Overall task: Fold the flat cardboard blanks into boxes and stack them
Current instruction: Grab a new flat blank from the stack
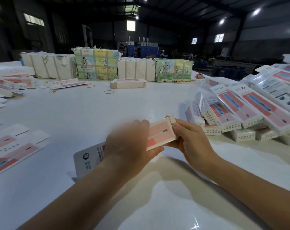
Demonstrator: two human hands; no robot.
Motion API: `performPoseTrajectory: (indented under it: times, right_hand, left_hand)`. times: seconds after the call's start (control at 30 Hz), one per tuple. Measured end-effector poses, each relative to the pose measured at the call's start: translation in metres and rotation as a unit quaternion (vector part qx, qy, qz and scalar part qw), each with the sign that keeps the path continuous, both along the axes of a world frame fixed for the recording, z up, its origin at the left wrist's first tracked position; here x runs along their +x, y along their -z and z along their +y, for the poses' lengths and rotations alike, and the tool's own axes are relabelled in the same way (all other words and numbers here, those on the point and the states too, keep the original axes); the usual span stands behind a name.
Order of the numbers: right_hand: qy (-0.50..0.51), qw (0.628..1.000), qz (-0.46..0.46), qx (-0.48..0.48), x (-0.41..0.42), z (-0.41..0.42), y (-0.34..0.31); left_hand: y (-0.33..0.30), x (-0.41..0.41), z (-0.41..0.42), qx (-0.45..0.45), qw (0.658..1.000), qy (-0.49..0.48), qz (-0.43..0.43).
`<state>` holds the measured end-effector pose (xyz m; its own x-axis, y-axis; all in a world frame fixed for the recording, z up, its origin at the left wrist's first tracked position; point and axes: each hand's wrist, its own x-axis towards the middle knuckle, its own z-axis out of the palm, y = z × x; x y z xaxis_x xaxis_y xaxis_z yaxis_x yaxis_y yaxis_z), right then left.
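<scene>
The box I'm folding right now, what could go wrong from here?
The end flap is not tucked in yet; the right hand pinches it, so it may crease or pop back open. The left hand covers much of the box, hiding its side seams. The heap of finished boxes leans unevenly and could slide when another is added.

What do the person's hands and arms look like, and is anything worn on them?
Both forearms are bare up to the picture's lower edge: no sleeves, gloves, watch or rings show. The left hand is motion-blurred; the right hand appears sharper, with short nails.
</scene>
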<state>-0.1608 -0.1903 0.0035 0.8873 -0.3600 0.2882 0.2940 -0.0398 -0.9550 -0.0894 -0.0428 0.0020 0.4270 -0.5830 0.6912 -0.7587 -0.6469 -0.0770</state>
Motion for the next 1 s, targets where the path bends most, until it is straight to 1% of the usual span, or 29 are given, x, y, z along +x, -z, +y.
performPoseTrajectory:
  times: [0.1,0.17,0.2,0.27,0.37,0.43,0.5,0.57,0.67,0.77,0.83,0.93,1.0]
  right_hand:
    - [0.001,1.000,0.012,-0.005,0.001,-0.002,0.000]
    - [0.013,0.999,0.024,-0.026,0.001,-0.003,0.000]
    - [0.028,0.998,0.029,-0.050,0.001,-0.002,0.000]
    - [0.075,0.988,0.031,-0.134,0.000,-0.002,0.002]
    - [0.123,0.952,0.025,-0.277,-0.001,-0.003,0.005]
    - [0.139,0.935,0.026,-0.326,-0.001,-0.004,0.005]
    - [0.156,0.923,0.024,-0.351,0.000,-0.005,0.005]
    - [0.166,0.919,0.023,-0.358,0.001,-0.006,0.004]
    - [0.180,0.922,0.021,-0.343,0.003,-0.006,0.003]
    - [0.193,0.917,0.015,-0.347,0.006,-0.004,0.003]
    - [0.182,0.920,0.030,-0.345,0.008,-0.003,0.005]
    - [0.138,0.941,0.066,-0.301,0.008,0.001,0.006]
    - [0.109,0.948,0.081,-0.289,0.007,0.004,0.009]
  left_hand:
    - [0.001,0.000,-0.001,0.010,1.000,-0.004,-0.010]
    - [0.002,0.000,-0.002,0.015,1.000,-0.002,-0.013]
    - [0.002,0.001,-0.002,0.015,1.000,0.001,-0.014]
    - [0.002,0.001,-0.003,0.012,1.000,0.003,-0.016]
    - [0.001,0.001,-0.006,0.012,1.000,0.000,-0.016]
    - [0.000,0.002,-0.006,0.015,1.000,0.005,-0.018]
    - [0.001,0.002,-0.007,0.019,1.000,0.009,-0.020]
    - [0.003,0.002,-0.008,0.027,0.999,0.004,-0.020]
    - [0.007,0.003,-0.012,0.021,0.999,-0.022,-0.021]
    - [0.008,0.004,-0.018,0.041,0.998,-0.052,-0.005]
    - [0.009,0.004,-0.020,0.054,0.996,-0.066,0.004]
    - [0.011,0.007,-0.019,0.068,0.994,-0.082,0.002]
    - [0.010,0.008,-0.017,0.081,0.993,-0.087,0.009]
